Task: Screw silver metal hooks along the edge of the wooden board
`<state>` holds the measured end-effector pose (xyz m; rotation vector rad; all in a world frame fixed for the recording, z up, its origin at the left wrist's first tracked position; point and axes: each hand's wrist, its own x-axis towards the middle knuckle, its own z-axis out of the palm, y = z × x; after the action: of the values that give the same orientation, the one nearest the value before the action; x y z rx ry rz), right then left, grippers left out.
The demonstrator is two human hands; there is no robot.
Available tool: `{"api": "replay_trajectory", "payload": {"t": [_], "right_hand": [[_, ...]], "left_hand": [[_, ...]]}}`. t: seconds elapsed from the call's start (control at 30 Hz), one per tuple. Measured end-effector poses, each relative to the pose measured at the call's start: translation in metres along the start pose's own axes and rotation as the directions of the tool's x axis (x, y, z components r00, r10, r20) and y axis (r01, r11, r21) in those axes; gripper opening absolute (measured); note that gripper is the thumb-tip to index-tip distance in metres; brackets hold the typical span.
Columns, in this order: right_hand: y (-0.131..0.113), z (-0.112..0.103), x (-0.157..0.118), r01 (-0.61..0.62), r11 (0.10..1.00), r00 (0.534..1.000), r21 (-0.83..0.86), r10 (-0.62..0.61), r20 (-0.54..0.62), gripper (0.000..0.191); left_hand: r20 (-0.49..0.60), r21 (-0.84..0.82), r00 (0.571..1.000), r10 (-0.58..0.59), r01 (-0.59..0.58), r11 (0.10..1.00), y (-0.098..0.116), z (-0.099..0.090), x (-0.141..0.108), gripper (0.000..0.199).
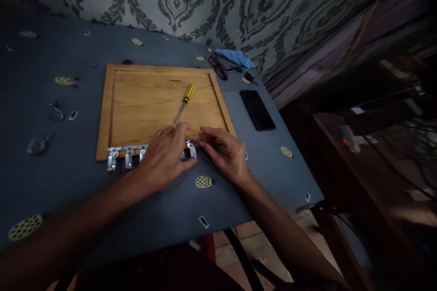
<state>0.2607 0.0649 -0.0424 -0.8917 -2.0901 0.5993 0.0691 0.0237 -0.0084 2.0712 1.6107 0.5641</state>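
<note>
A wooden cabinet door (153,95) lies flat on the table, with several metal cabinet hinges (129,157) lined up along its near edge. My left hand (165,152) is closed around the rightmost hinge (191,149), its thumb below and its fingers over the door's edge. Just right of that hinge, my right hand (225,152) has thumb and forefinger brought together in a pinch; whatever is between the fingertips is too small to make out. A yellow and black screwdriver (188,94) rests on the door, its tip pointing toward my left hand.
Two loose hinges (40,143) (56,110) lie on the blue patterned tablecloth (78,182) at left. To the right of the door are a black phone (257,110), eyeglasses (218,67), keys (247,74) and a blue cloth (235,57). A patterned wall covering (225,4) rises behind the table.
</note>
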Motion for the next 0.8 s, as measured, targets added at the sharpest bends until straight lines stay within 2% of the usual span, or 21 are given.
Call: {"api": "replay_trajectory", "payload": {"t": [0.07, 0.13, 0.3, 0.57, 0.7, 0.8], "right_hand": [[0.003, -0.003, 0.001, 0.029, 0.997, 0.999, -0.067, -0.027, 0.028, 0.017], [0.005, -0.004, 0.002, 0.072, 0.991, 0.995, -0.114, -0.064, 0.071, 0.013], [0.007, -0.003, 0.003, 0.16, 0.974, 0.981, -0.158, -0.14, 0.131, 0.019], [0.008, -0.004, 0.002, 0.229, 0.955, 0.968, -0.189, -0.203, 0.148, 0.021], [0.005, -0.01, 0.013, 0.119, 0.99, 0.981, -0.078, -0.105, 0.161, 0.02], [0.008, -0.01, 0.04, -0.107, 0.989, 0.98, -0.1, 0.122, 0.156, 0.02]], "left_hand": [[-0.014, 0.004, 1.0, 0.002, -0.002, 1.0, -0.001, 0.001, 0.0, 0.058], [-0.027, 0.007, 1.0, 0.01, -0.01, 1.0, -0.002, 0.003, -0.001, 0.058], [-0.053, -0.001, 0.998, 0.044, -0.044, 0.999, -0.005, 0.004, -0.001, 0.058], [-0.058, -0.013, 0.997, 0.045, -0.045, 0.999, -0.004, 0.004, -0.002, 0.059], [-0.049, -0.016, 0.999, 0.02, -0.021, 1.0, -0.003, 0.003, -0.002, 0.061], [-0.027, -0.027, 1.0, 0.009, -0.01, 1.0, -0.002, 0.001, -0.002, 0.057]]}}
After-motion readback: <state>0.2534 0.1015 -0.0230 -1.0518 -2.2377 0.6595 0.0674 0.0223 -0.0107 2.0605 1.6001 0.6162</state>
